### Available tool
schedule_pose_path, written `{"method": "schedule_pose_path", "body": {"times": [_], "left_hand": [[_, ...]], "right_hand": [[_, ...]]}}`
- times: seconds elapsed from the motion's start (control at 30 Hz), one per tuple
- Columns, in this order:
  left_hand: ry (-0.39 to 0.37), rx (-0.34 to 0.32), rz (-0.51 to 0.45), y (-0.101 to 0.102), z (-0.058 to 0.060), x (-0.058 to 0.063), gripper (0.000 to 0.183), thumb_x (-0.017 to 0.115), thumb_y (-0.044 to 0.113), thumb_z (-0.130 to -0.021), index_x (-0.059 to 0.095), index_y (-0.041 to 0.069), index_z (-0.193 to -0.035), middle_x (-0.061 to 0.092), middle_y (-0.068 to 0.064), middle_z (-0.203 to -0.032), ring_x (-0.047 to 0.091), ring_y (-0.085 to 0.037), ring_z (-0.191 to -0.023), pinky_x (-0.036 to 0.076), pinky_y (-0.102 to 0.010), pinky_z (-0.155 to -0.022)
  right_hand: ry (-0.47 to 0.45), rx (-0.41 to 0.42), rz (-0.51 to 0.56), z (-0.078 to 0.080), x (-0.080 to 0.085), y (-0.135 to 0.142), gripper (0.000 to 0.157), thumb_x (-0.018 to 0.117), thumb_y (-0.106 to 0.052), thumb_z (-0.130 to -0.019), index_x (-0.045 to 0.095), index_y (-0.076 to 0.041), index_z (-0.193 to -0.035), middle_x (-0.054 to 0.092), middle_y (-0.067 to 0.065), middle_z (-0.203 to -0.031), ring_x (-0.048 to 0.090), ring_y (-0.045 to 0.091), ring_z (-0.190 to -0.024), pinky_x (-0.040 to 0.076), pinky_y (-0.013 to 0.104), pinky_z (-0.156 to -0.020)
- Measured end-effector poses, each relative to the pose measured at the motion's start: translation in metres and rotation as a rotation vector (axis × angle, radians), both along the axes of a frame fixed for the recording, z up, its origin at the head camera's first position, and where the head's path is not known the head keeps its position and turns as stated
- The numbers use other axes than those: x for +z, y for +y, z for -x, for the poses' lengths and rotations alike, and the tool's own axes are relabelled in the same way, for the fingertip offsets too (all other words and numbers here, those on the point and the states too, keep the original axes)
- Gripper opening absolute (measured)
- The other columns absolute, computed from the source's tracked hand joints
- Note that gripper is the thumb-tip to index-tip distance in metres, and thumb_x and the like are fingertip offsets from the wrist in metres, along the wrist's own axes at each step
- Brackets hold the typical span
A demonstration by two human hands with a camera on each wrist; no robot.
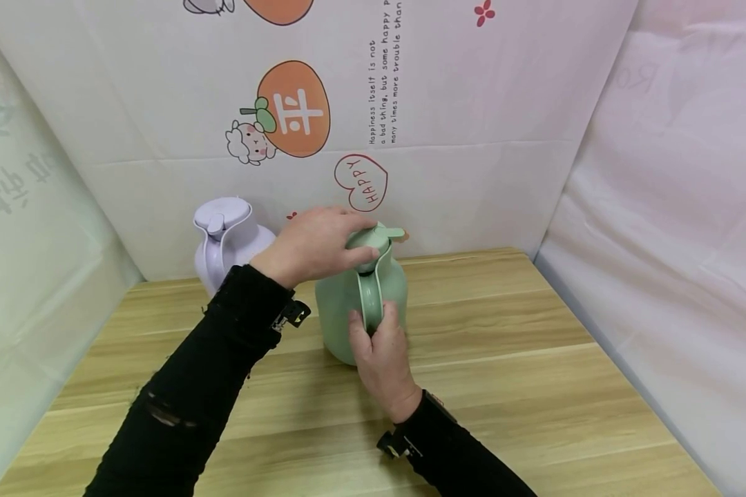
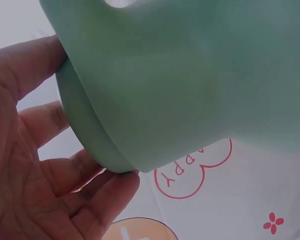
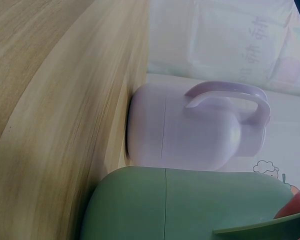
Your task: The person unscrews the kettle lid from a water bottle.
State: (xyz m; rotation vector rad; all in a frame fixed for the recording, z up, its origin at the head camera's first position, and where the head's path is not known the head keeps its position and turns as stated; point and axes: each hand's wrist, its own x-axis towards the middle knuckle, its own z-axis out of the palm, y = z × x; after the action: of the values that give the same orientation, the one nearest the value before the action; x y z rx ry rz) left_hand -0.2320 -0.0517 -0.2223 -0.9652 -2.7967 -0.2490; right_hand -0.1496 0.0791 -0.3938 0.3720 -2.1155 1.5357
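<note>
A green thermos jug (image 1: pixel 336 317) stands on the wooden table with its handle (image 1: pixel 371 297) toward me. My left hand (image 1: pixel 320 245) grips the jug's round lid (image 1: pixel 373 240) from above, thumb on the near side. In the left wrist view, the fingertips of that hand (image 2: pixel 45 165) curl against the edge of the lid (image 2: pixel 82 115). Lower down, my right hand (image 1: pixel 385 362) holds the handle between thumb and fingers. The right wrist view shows the green body (image 3: pixel 135 205) and a few fingertips (image 3: pixel 292 206) at the frame's edge.
Behind my left forearm stands a lavender jug (image 1: pixel 224 238) of the same kind, its handle facing me. The table (image 1: pixel 491 386) has a wood-grain top. White printed cloth (image 1: pixel 472 138) hangs behind it, with pale cloth walls on both sides.
</note>
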Motion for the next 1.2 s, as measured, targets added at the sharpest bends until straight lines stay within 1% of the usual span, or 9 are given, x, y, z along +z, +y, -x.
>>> {"method": "schedule_pose_path", "body": {"times": [0.17, 0.3, 0.43, 0.63, 0.83, 1.03, 1.2], "left_hand": [[0.049, 0.022, 0.022, 0.004, -0.002, -0.001, 0.051, 0.065, 0.053, -0.098, 0.068, 0.020, -0.136, 0.071, -0.009, -0.124, 0.066, -0.028, -0.114, 0.055, -0.047, -0.093], [0.086, 0.039, 0.028, 0.007, -0.004, -0.002, 0.047, 0.064, 0.054, -0.098, 0.070, 0.020, -0.129, 0.071, -0.007, -0.110, 0.066, -0.027, -0.102, 0.054, -0.045, -0.084], [0.116, 0.066, 0.037, 0.010, -0.005, -0.004, 0.044, 0.064, 0.056, -0.097, 0.071, 0.020, -0.121, 0.067, -0.003, -0.094, 0.063, -0.024, -0.091, 0.050, -0.042, -0.073], [0.168, 0.110, 0.067, 0.014, -0.008, -0.004, 0.044, 0.064, 0.061, -0.096, 0.069, 0.020, -0.108, 0.061, -0.002, -0.079, 0.060, -0.023, -0.082, 0.047, -0.041, -0.064], [0.206, 0.150, 0.068, 0.017, -0.009, -0.005, 0.046, 0.064, 0.064, -0.094, 0.066, 0.018, -0.097, 0.058, -0.003, -0.073, 0.059, -0.023, -0.075, 0.046, -0.040, -0.058], [0.256, 0.174, 0.089, 0.021, -0.010, -0.005, 0.053, 0.062, 0.067, -0.093, 0.057, 0.017, -0.077, 0.053, -0.002, -0.067, 0.056, -0.023, -0.065, 0.041, -0.037, -0.051], [0.282, 0.200, 0.085, 0.024, -0.010, -0.006, 0.058, 0.062, 0.070, -0.092, 0.056, 0.016, -0.074, 0.053, -0.002, -0.065, 0.055, -0.024, -0.062, 0.039, -0.036, -0.049]], "right_hand": [[0.009, 0.003, 0.001, 0.000, 0.000, 0.000, 0.022, 0.056, -0.021, -0.107, 0.046, -0.002, -0.115, 0.039, -0.002, -0.075, 0.043, 0.011, -0.062, 0.039, 0.027, -0.057], [0.003, 0.002, 0.008, 0.000, 0.000, 0.000, 0.023, 0.056, -0.020, -0.107, 0.046, -0.002, -0.116, 0.040, -0.002, -0.075, 0.044, 0.012, -0.062, 0.040, 0.027, -0.057], [-0.014, 0.002, 0.013, 0.000, 0.000, 0.000, 0.024, 0.056, -0.021, -0.107, 0.047, -0.002, -0.117, 0.040, -0.003, -0.075, 0.045, 0.012, -0.062, 0.041, 0.027, -0.057], [-0.020, 0.007, 0.015, -0.002, 0.001, 0.000, 0.023, 0.056, -0.021, -0.107, 0.046, -0.003, -0.116, 0.035, -0.004, -0.072, 0.039, 0.011, -0.057, 0.036, 0.027, -0.055], [-0.009, -0.004, 0.011, -0.001, 0.001, 0.000, 0.023, 0.056, -0.021, -0.107, 0.047, -0.002, -0.116, 0.037, -0.004, -0.073, 0.042, 0.011, -0.059, 0.038, 0.027, -0.056], [-0.003, 0.008, 0.007, -0.002, 0.001, 0.000, 0.021, 0.055, -0.019, -0.107, 0.046, -0.002, -0.116, 0.032, -0.005, -0.071, 0.035, 0.009, -0.056, 0.034, 0.026, -0.054], [0.005, 0.004, 0.005, -0.002, 0.000, 0.000, 0.021, 0.055, -0.020, -0.107, 0.046, -0.003, -0.115, 0.033, -0.005, -0.071, 0.035, 0.008, -0.056, 0.034, 0.026, -0.054]]}}
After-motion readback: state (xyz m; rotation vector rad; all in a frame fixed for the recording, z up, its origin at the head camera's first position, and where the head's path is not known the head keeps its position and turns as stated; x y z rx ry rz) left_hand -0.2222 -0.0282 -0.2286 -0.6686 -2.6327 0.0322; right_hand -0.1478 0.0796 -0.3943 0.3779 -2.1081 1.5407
